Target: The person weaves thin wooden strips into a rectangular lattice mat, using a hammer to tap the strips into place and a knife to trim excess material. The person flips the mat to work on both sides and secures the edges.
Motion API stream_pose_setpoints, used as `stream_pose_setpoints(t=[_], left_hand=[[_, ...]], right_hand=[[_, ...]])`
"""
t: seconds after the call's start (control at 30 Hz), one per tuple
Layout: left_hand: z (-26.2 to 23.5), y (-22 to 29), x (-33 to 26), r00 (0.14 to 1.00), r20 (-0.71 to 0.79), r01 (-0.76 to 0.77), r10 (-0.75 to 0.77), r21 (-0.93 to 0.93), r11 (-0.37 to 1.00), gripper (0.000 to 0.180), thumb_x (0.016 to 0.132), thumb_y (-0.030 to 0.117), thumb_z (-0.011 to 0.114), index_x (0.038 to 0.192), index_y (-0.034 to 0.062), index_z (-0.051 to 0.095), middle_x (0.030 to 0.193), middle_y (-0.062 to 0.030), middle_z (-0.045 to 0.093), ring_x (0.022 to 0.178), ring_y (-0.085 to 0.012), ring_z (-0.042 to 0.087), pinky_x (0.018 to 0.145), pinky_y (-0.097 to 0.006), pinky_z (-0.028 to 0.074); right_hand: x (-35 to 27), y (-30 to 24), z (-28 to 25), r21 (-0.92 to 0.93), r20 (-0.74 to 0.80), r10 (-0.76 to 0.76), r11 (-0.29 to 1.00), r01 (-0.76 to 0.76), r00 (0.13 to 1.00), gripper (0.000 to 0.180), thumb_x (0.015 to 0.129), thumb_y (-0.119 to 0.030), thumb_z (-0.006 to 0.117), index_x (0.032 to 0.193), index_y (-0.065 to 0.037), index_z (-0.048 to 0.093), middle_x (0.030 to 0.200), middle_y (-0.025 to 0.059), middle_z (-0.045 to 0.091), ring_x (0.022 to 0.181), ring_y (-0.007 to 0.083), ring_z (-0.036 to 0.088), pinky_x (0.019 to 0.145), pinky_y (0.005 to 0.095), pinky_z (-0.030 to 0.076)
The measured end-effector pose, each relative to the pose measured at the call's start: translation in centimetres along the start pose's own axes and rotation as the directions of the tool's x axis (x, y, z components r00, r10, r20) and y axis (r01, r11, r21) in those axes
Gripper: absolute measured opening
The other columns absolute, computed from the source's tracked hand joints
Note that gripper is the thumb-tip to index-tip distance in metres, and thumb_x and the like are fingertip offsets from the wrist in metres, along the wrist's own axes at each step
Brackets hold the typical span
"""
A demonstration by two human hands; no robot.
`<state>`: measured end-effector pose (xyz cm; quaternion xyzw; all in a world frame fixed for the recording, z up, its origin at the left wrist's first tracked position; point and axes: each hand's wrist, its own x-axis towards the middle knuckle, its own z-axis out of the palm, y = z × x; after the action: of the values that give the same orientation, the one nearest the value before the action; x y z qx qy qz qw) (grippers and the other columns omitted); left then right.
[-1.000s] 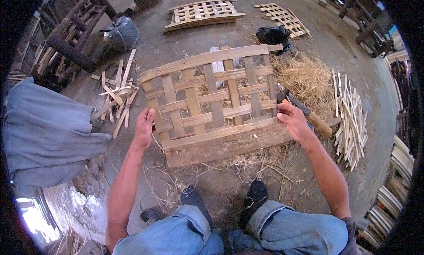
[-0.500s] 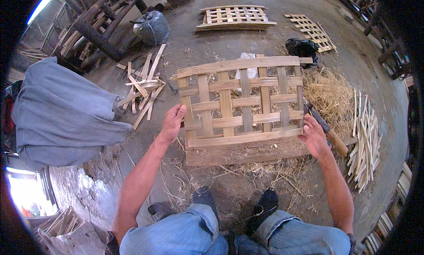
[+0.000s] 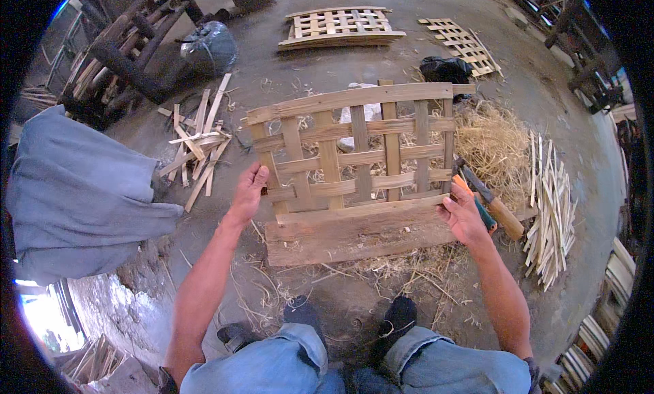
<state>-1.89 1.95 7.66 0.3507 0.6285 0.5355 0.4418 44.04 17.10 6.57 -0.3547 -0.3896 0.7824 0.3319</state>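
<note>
Between my hands is a woven bamboo panel, an open lattice of flat strips, tilted up over a wooden board. My left hand grips its left edge near the lower corner. On the opposite side, my right hand pinches the lower right edge. Just past the right hand, on or beside the board, lie a tool with a wooden handle and dark head, and another with an orange and green handle. The panel partly hides a whitish lump behind it.
Finished panels are stacked at the back, with another lattice panel to their right. Loose strips lie at right, offcuts at left. Shavings heap behind the board. A grey cloth drapes at far left; a black bag sits behind.
The scene has shifted left in view. The panel stays in both hands, its lower edge a little higher over the board, and more of the orange and green handle shows.
</note>
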Motion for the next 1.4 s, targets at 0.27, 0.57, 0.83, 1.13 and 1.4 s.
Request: stream_pose_setpoints(t=[0.27,0.57,0.83,1.13,1.4], left_hand=[[0.9,2.5,-0.3,0.995,-0.001,-0.101,0.104,0.226,0.969,0.048,0.099,0.044,0.052,0.123,0.003,0.058,0.108,-0.0014,0.066,0.099,-0.0097,0.056,0.089,-0.027,0.045],[0.1,2.1,-0.3,0.996,0.052,-0.091,0.079,0.282,0.955,0.049,0.092,0.043,0.064,0.121,0.0036,0.058,0.104,-0.0032,0.064,0.09,-0.0117,0.059,0.075,-0.027,0.051],[-0.9,-0.2,-1.1,0.992,0.043,-0.123,0.116,0.267,0.956,0.035,0.091,0.03,0.069,0.112,0.0054,0.057,0.086,-0.0007,0.063,0.077,-0.009,0.057,0.068,-0.027,0.048],[-1.0,0.5,-0.8,0.998,0.009,-0.063,0.063,0.246,0.967,0.033,0.094,0.023,0.064,0.121,0.0063,0.056,0.097,-0.0021,0.068,0.082,-0.0087,0.06,0.071,-0.026,0.049],[0.9,-3.5,-4.2,0.926,-0.289,-0.13,0.242,0.357,0.925,0.033,0.099,0.025,0.054,0.124,0.0041,0.056,0.095,-0.0043,0.064,0.076,-0.0109,0.058,0.069,-0.027,0.048]], right_hand=[[0.1,0.7,-0.8,-0.041,-0.007,0.011,0.999,-0.011,1.0,0.038,0.095,-0.006,0.058,0.132,-0.004,0.051,0.118,0.0051,0.063,0.104,0.0152,0.062,0.087,0.0305,0.054],[0.1,0.3,-0.4,-0.005,0.002,-0.056,0.998,0.056,0.998,0.037,0.095,-0.005,0.058,0.131,-0.003,0.052,0.119,0.0056,0.062,0.105,0.0159,0.062,0.088,0.0327,0.055],[0.3,-0.2,0.4,-0.028,-0.037,-0.072,0.997,0.071,0.997,0.037,0.094,-0.005,0.058,0.131,-0.004,0.053,0.119,0.0043,0.062,0.106,0.016,0.061,0.091,0.0339,0.054],[0.8,0.0,0.4,-0.019,-0.046,-0.066,0.998,0.065,0.997,0.037,0.095,-0.006,0.059,0.131,-0.007,0.054,0.119,0.0029,0.062,0.106,0.0143,0.06,0.087,0.0321,0.054],[1.4,-1.7,-0.7,-0.071,-0.124,-0.117,0.992,0.108,0.985,0.034,0.096,-0.005,0.055,0.13,-0.007,0.055,0.112,0.0012,0.065,0.095,0.011,0.062,0.083,0.0273,0.053]])
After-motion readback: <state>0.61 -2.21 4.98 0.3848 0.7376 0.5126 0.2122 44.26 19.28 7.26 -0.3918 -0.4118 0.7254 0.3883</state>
